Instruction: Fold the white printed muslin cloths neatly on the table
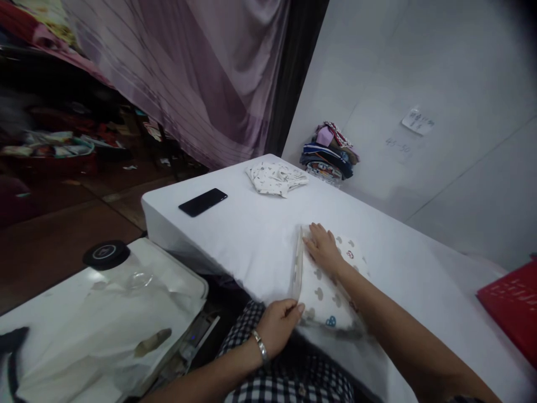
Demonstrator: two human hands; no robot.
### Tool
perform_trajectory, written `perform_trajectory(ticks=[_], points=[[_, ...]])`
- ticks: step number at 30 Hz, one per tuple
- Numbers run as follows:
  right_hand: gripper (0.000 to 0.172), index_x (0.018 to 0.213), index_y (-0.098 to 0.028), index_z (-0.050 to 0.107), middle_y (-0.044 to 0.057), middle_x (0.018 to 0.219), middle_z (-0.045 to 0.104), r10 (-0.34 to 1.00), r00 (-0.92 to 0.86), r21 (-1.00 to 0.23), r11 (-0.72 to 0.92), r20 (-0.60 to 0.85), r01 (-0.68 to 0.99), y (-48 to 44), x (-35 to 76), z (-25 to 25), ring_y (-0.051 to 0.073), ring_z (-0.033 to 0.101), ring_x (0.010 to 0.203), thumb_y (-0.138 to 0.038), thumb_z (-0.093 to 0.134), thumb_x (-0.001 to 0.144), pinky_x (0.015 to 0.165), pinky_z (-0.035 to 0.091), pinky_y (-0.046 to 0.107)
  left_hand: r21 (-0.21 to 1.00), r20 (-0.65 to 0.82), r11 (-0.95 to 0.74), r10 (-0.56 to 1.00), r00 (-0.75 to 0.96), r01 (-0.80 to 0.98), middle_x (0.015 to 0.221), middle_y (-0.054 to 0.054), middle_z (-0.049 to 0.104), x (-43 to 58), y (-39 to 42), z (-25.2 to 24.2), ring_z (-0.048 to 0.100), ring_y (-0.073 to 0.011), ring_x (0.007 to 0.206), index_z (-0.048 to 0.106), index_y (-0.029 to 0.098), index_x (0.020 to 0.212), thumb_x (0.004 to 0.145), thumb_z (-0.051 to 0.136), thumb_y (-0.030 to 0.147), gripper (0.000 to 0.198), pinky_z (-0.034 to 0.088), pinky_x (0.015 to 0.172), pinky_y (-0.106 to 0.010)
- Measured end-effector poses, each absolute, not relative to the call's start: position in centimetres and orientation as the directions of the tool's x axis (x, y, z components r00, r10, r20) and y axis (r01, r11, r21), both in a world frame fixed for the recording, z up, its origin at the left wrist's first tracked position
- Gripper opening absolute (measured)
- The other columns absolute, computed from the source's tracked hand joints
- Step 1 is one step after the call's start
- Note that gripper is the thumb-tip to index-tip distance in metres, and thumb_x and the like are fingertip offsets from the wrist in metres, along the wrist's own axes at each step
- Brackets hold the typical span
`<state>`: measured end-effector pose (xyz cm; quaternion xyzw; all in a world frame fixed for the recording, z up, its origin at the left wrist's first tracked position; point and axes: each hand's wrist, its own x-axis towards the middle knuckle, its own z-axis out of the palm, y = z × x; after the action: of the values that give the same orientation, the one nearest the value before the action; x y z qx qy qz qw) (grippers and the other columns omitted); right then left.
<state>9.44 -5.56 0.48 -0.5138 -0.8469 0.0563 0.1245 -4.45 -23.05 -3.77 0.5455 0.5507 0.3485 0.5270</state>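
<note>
A folded cream cloth [321, 294] printed with grey-brown shapes and a few red and blue motifs lies at the near edge of the white-covered table [247, 240]. My left hand [279, 324], with a silver bracelet at the wrist, pinches the cloth's near left corner between thumb and fingers. Flat on top of the cloth, near its far left corner, rests my right hand [323, 246] with the fingers stretched out. The right forearm hides part of the cloth's right side. Farther up the table is a loosely folded white cloth [274, 178] with small dark prints.
A black phone [203, 202] lies on the table's left part. Lower left stands a white surface [104, 313] with a round black object [106, 254] on it. Folded clothes [327, 154] are stacked by the wall; a red item [514, 302] sits far right. A mauve curtain [201, 73] hangs behind.
</note>
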Motion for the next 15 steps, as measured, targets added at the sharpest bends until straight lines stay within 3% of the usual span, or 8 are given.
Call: perform_trajectory(ticks=[5,10,13,15], points=[[0.062,0.143,-0.013,0.026,0.011,0.151,0.020,0.907,-0.422,-0.171,0.416,0.002,0.893,-7.1,8.3,-1.1,0.024,0.010,0.139,-0.050,0.023,0.093,0.110,0.006,0.048,0.950,-0.175,0.137,0.978,0.116,0.280,0.050,0.006,0.028,-4.3,-22.8,-3.7,0.029,-0.0100,0.054,0.035,0.019,0.053,0.080,0.038,0.050,0.041,0.021,0.052,-0.024],[0.065,0.143,-0.013,0.025,0.011,0.151,0.017,0.909,-0.415,-0.253,0.392,-0.041,0.884,-7.4,8.9,0.7,0.023,0.008,0.140,-0.053,0.022,0.092,0.111,0.006,0.045,0.958,-0.174,0.140,0.978,0.117,0.251,0.045,0.006,0.030,-4.3,-23.1,-3.9,0.032,-0.0105,0.049,0.042,0.019,0.054,0.079,0.040,0.050,0.040,0.022,0.049,-0.024],[0.066,0.144,-0.014,0.024,0.010,0.152,0.014,0.895,-0.447,-0.262,0.432,0.004,0.863,-9.9,9.9,1.6,0.022,0.006,0.140,-0.054,0.024,0.091,0.111,0.004,0.045,0.967,-0.174,0.154,0.981,0.085,0.203,0.047,0.006,0.037,-5.1,-23.1,-3.9,0.037,-0.0113,0.048,0.059,0.017,0.074,0.079,0.043,0.049,0.037,0.027,0.048,-0.024],[0.066,0.144,-0.014,0.024,0.011,0.152,0.015,0.872,-0.489,-0.249,0.477,0.018,0.843,-12.0,10.3,1.5,0.023,0.006,0.140,-0.053,0.026,0.091,0.111,0.005,0.046,0.967,-0.108,0.103,0.994,0.011,0.234,0.052,0.006,0.043,-5.7,-22.4,-3.1,0.042,-0.0122,0.051,0.061,0.016,0.096,0.079,0.046,0.048,0.039,0.033,0.051,-0.024]])
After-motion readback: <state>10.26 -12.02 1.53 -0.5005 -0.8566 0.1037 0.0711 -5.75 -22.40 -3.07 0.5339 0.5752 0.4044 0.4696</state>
